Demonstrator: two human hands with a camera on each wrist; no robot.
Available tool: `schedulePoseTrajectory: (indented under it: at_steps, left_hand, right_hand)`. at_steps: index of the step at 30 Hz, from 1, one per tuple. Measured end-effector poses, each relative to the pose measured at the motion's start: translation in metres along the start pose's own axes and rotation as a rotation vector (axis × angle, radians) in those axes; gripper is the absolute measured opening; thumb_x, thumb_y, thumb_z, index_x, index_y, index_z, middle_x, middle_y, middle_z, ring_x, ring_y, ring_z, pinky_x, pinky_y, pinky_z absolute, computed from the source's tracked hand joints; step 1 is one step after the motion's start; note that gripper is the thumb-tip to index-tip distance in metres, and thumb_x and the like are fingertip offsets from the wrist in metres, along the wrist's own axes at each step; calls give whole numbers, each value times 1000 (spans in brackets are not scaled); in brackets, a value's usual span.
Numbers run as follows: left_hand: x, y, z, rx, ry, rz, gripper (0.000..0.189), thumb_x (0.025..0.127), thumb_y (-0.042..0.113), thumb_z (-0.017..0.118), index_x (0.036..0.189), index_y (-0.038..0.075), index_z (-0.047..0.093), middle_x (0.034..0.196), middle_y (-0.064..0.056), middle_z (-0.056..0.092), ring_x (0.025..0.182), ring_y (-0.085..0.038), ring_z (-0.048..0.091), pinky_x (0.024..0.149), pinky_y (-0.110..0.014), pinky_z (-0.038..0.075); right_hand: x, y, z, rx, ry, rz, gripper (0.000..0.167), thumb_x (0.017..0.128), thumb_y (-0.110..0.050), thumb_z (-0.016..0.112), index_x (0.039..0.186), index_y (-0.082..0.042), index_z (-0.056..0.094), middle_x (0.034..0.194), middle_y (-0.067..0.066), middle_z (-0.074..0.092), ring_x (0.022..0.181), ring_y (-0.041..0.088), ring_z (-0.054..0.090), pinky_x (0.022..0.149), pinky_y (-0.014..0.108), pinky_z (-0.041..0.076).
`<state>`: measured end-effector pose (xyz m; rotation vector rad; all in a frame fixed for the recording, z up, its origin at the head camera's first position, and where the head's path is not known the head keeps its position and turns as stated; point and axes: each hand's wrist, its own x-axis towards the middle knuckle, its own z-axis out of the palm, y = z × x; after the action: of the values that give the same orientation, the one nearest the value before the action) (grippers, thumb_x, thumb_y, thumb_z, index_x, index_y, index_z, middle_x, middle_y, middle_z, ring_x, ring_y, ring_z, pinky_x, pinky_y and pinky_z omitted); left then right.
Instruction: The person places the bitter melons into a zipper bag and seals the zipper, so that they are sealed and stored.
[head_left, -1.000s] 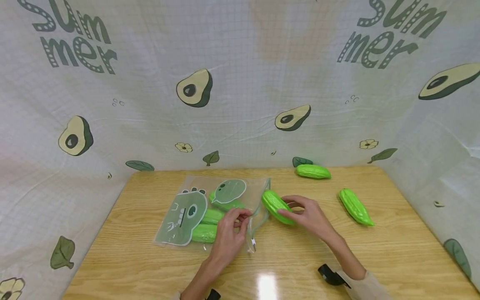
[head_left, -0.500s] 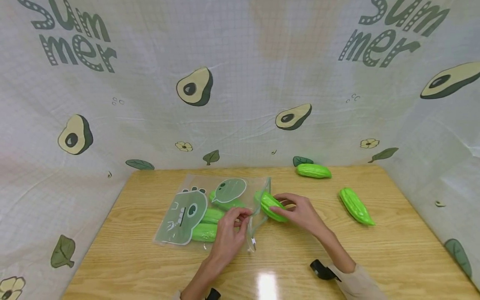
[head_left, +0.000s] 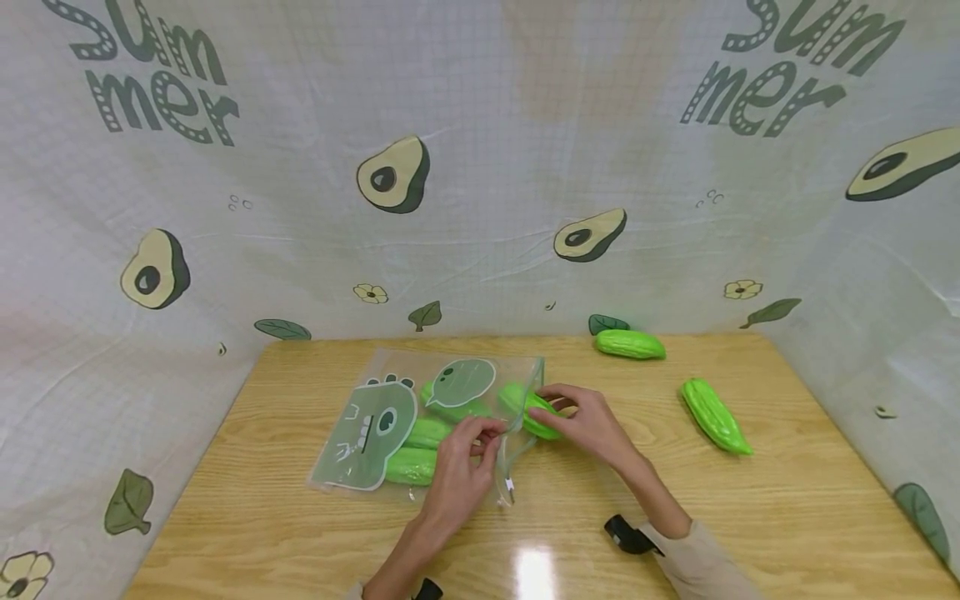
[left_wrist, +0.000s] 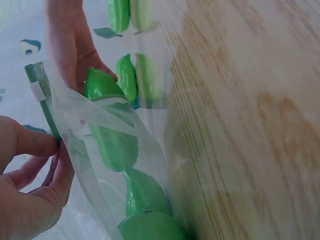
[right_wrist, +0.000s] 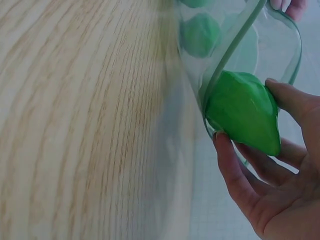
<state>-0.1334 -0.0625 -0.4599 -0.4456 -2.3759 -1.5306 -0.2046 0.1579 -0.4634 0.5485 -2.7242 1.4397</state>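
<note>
Pinching the edge of the clear zip bag (head_left: pixel 386 421) in the left hand (head_left: pixel 459 477), thumb on fingers. Gripping a green bitter melon (right_wrist: pixel 244 112) in the right hand (head_left: pixel 587 423), spread about as wide as the fruit. Already partway through the bag's mouth, with three melons (head_left: pixel 410 467) farther in, two loose ones (head_left: pixel 716 415) on the worktop (head_left: pixel 795 525).

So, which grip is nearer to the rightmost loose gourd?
Right: the right grip holds another gourd at the mouth of the bag, left of that loose gourd; the left grip pinches the bag farther left.
</note>
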Motion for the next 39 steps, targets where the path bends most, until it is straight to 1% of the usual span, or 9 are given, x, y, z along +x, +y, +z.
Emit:
schedulePoseTrajectory:
  at_steps: [7, 13, 19, 27, 30, 34, 39]
  left_hand:
    - [1, 0, 0, 2, -10, -7, 17, 93, -10, 65, 105, 1, 71, 95, -5, 66, 88, -19, 65, 77, -24, 61]
    - [1, 1, 1, 9, -3, 1, 16, 93, -10, 67, 103, 1, 71, 94, -3, 65, 88, -18, 65, 76, -25, 61]
    - [1, 0, 1, 5, 8, 14, 16, 92, -10, 67, 102, 2, 72, 93, -3, 65, 87, -17, 66, 75, -25, 61]
    - [1, -1, 1, -2, 7, 9, 16, 92, -11, 67, 102, 2, 72, 94, -4, 66, 88, -18, 66, 75, -25, 61]
    - [0, -1, 1, 4, 10, 6, 17, 92, -11, 67, 102, 2, 72, 94, -3, 66, 88, -18, 66, 75, -25, 61]
    - [0, 0, 1, 11, 12, 4, 16, 92, -10, 67, 102, 2, 72, 94, -3, 66, 88, -18, 66, 75, -25, 61]
    - [0, -1, 0, 13, 13, 10, 17, 92, -10, 67, 102, 2, 72, 94, -3, 67, 88, -18, 66, 75, -25, 61]
  right_hand:
    - [5, -2, 5, 8, -2, 16, 37, 92, -31, 79, 120, -8, 74, 118, 9, 74, 102, 28, 70, 85, 42, 60]
    - [9, -3, 10, 1, 9, -12, 33, 91, -24, 80, 116, -3, 74, 113, 11, 74, 99, 29, 71, 85, 45, 60]
    - [13, -3, 15, 2, 25, -32, 28, 90, -17, 81, 111, 0, 73, 106, 11, 74, 93, 26, 71, 83, 47, 61]
    - [15, -5, 19, 3, 25, -38, 24, 88, -13, 82, 107, -1, 73, 100, 9, 74, 90, 24, 71, 82, 46, 60]
    - [13, -4, 19, -14, 7, -51, 24, 88, -12, 81, 108, -2, 74, 101, 8, 75, 91, 22, 70, 83, 45, 60]
    - [11, -4, 17, -27, -37, -78, 27, 88, -11, 81, 111, 0, 74, 105, 10, 75, 93, 24, 71, 85, 45, 60]
    - [8, -5, 11, -47, -96, -120, 32, 90, -14, 80, 116, 3, 72, 111, 15, 74, 98, 30, 70, 79, 39, 62]
